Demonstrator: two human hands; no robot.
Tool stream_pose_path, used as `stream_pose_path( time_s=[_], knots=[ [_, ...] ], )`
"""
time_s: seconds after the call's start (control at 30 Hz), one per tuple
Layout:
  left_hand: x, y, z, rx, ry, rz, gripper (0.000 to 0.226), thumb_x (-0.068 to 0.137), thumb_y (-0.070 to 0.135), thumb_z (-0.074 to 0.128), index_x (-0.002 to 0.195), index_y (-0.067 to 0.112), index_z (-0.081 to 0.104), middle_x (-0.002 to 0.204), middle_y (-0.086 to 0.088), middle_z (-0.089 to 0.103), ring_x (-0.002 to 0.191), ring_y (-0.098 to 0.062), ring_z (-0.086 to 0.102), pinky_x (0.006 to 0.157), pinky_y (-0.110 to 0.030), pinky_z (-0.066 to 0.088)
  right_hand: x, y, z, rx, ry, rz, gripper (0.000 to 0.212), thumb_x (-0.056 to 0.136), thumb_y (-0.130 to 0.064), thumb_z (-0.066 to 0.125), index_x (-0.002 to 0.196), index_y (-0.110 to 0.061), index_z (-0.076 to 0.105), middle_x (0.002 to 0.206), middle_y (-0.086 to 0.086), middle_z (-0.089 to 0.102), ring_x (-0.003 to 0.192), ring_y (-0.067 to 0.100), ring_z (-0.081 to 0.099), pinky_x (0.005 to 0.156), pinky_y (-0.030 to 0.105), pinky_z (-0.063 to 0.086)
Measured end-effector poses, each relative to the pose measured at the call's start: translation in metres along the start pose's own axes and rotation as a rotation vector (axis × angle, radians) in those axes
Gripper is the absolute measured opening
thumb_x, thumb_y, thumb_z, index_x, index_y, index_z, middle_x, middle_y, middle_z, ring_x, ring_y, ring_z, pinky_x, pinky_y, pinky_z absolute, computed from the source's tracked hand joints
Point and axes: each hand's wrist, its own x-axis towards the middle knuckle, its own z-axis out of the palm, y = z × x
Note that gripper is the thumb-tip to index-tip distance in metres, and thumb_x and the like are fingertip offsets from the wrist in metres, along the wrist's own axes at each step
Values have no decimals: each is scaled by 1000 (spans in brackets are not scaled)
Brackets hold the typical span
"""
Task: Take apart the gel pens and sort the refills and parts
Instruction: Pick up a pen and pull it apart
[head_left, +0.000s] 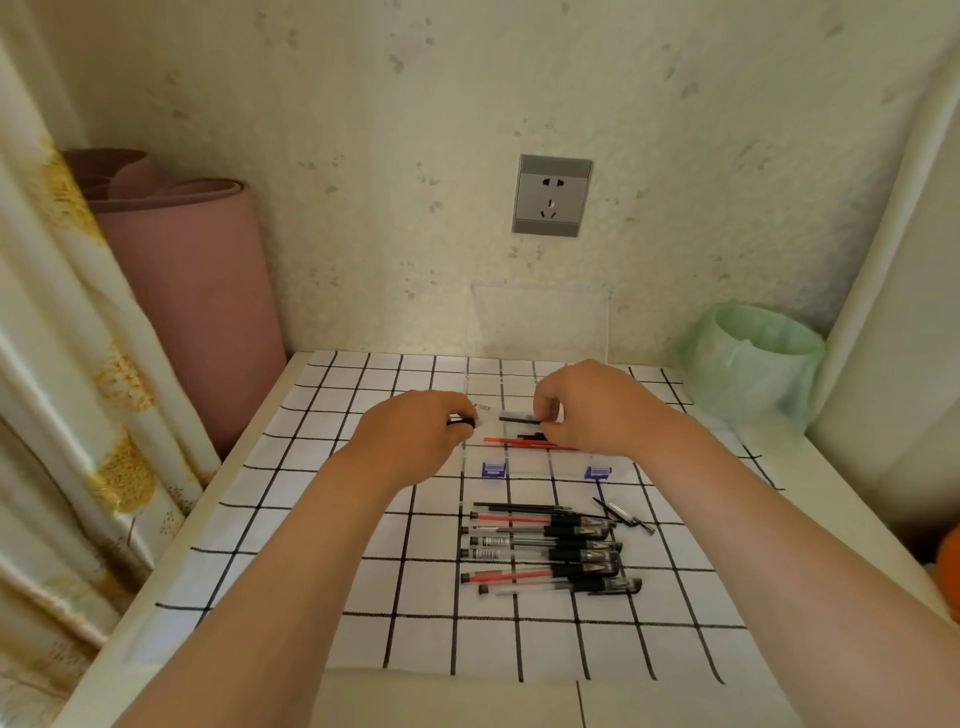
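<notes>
My left hand (415, 436) grips one end of a clear gel pen barrel (485, 407), a black piece showing at its fingers. My right hand (592, 405) pinches the other end, where a black refill (517, 417) shows. Both hands hover over a clear plastic box (540, 462) with two blue clasps (493, 470). Inside the box lie a red refill (514, 442) and a small black part (530, 435). Nearer me, several whole gel pens (545, 551), red and black, lie in a row on the grid cloth. A loose black refill (519, 506) lies just beyond them, with small parts (623, 515) to the right.
The box's clear lid (540, 322) stands open against the wall. A bin lined with a green bag (753, 364) sits at the back right. A rolled pink mat (187, 291) and a curtain (67, 364) stand to the left. A wall socket (551, 196) is above.
</notes>
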Motion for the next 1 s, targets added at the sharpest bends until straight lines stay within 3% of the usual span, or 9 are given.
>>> stream_pose_path(
  time_s=[0.1, 0.23, 0.43, 0.6, 0.7, 0.83, 0.9, 1.0],
  knots=[
    [-7, 1, -3, -13, -27, -3, 18, 98, 34, 50, 111, 38, 62, 98, 16, 65, 88, -9, 61, 74, -28, 49, -18, 0, 1, 41, 28, 26, 14, 87, -21, 66, 97, -29, 73, 92, -11, 70, 81, 8, 61, 74, 25, 50],
    [-15, 4, -3, -99, -43, 20, 21, 99, 33, 49, 113, 45, 60, 89, 16, 64, 77, -4, 58, 69, -25, 47, -37, -2, 3, 86, 120, 48, 15, 90, -21, 66, 99, -30, 74, 92, -11, 69, 74, 5, 57, 65, 20, 42],
    [-22, 12, -3, -194, -80, 59, 23, 99, 30, 52, 116, 43, 61, 90, 16, 65, 76, -2, 56, 72, -24, 45, -57, -8, 10, 146, 179, 61, 14, 90, -22, 65, 100, -29, 73, 89, -10, 69, 75, 7, 59, 67, 23, 45],
    [-24, 12, -3, -282, -128, 74, 27, 102, 24, 45, 115, 39, 63, 88, 15, 67, 83, -9, 61, 86, -33, 53, -60, -8, 10, 166, 195, 61, 14, 91, -21, 64, 101, -27, 72, 87, -10, 67, 72, 7, 58, 65, 23, 42],
    [-23, 11, -3, -305, -149, 82, 29, 103, 24, 42, 116, 36, 64, 85, 15, 67, 79, -18, 63, 82, -32, 53, -61, -5, 10, 167, 186, 68, 15, 91, -21, 64, 102, -28, 72, 84, -14, 62, 72, 6, 57, 65, 22, 42],
    [-21, 11, -2, -342, -174, 91, 29, 104, 23, 40, 116, 34, 64, 83, 14, 65, 68, -10, 56, 70, -23, 48, -61, -4, 9, 156, 182, 57, 13, 91, -22, 65, 100, -29, 72, 86, -14, 63, 72, 4, 55, 63, 19, 39],
    [-20, 11, -2, -337, -179, 86, 28, 104, 24, 41, 114, 36, 64, 82, 14, 64, 67, -10, 55, 72, -28, 49, -60, -3, 9, 143, 186, 44, 13, 91, -22, 65, 99, -29, 72, 88, -13, 64, 72, 4, 54, 61, 17, 37],
    [-19, 9, -1, -307, -180, 87, 25, 102, 24, 47, 111, 38, 66, 87, 15, 65, 71, -3, 56, 76, -24, 49, -59, -3, 8, 144, 171, 31, 13, 90, -23, 66, 99, -30, 72, 86, -17, 59, 72, 0, 53, 62, 16, 36]
  ],
)
